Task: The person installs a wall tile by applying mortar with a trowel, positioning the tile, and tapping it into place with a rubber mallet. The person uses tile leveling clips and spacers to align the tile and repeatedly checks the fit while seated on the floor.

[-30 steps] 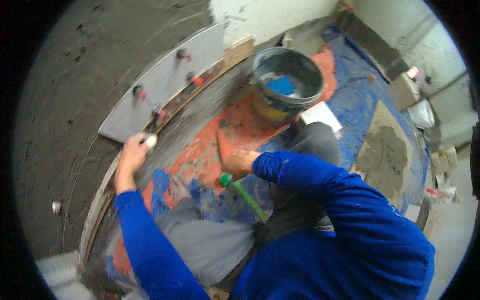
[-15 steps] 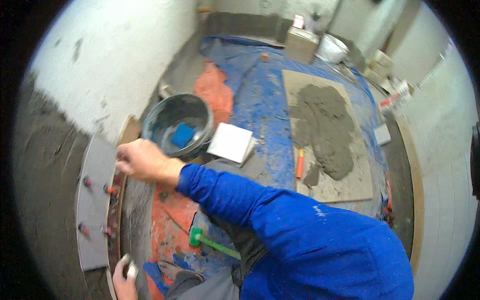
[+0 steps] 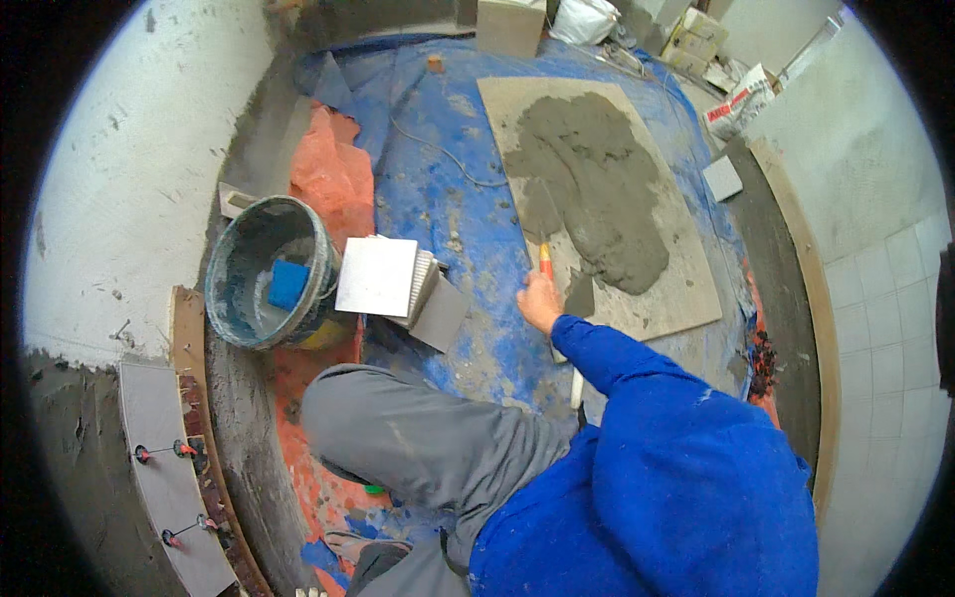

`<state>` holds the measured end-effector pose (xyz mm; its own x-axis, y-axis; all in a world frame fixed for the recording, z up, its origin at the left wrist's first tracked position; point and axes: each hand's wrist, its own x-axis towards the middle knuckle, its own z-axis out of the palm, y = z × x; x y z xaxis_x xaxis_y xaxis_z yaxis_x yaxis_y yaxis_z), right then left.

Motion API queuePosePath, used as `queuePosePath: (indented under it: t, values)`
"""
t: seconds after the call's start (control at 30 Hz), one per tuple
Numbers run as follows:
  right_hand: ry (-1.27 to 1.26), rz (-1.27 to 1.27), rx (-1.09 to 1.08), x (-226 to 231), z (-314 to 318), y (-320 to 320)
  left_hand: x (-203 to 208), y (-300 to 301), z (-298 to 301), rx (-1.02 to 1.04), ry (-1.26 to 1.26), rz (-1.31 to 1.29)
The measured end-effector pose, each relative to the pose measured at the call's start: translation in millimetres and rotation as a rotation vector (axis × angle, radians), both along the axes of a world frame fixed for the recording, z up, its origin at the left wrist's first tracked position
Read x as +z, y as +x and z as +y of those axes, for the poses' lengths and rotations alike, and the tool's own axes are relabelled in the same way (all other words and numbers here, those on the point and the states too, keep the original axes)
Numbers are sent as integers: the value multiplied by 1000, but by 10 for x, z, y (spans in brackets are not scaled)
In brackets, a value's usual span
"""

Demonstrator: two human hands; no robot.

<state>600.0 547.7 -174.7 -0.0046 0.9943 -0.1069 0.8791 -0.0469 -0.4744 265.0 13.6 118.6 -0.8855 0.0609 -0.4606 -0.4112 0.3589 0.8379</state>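
Observation:
My right hand [image 3: 540,301] is closed round the orange-red and yellow handle of a trowel [image 3: 545,259]. Its blade lies flat against the left edge of a grey mortar heap [image 3: 607,189], which is spread on a pale board [image 3: 686,308]. Only a few fingertips of my left hand [image 3: 310,593] show at the lower edge, so its grip is hidden. Near it at the far left, a grey tile [image 3: 164,497] stands against the mortared wall, with black and red levelling clips [image 3: 184,449] along its edge.
Left of centre, a bucket [image 3: 217,298] holds a blue sponge [image 3: 288,285]. Beside it is a stack of tiles topped by a white tile [image 3: 378,277]. Blue sheeting [image 3: 448,129] covers the floor. A loose tile [image 3: 722,179] and wooden strip [image 3: 796,239] lie right.
My right hand has moved from the wall tile at left across to the board and taken hold of the trowel. My left hand has dropped almost out of view. The view has shifted.

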Motion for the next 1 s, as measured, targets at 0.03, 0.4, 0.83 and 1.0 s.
queuePosePath:
  t: [0.03, 0.4, 0.83, 1.0]
  values:
    - [21, -50, 4, -128, -115, 262, 44, 26, 36, 25, -3, -14]
    - [-500, -38, -339, -1218, -856, 1610, -167, -142, -396, 96, -42, -23]
    - [-181, 1061, -334, 483, -275, 108, 685, 661, 2345, -987, 10, 691]
    - [-147, 1234, -43, 1609, -376, -813, -141, 1249, 3729, -1333, 199, 182]
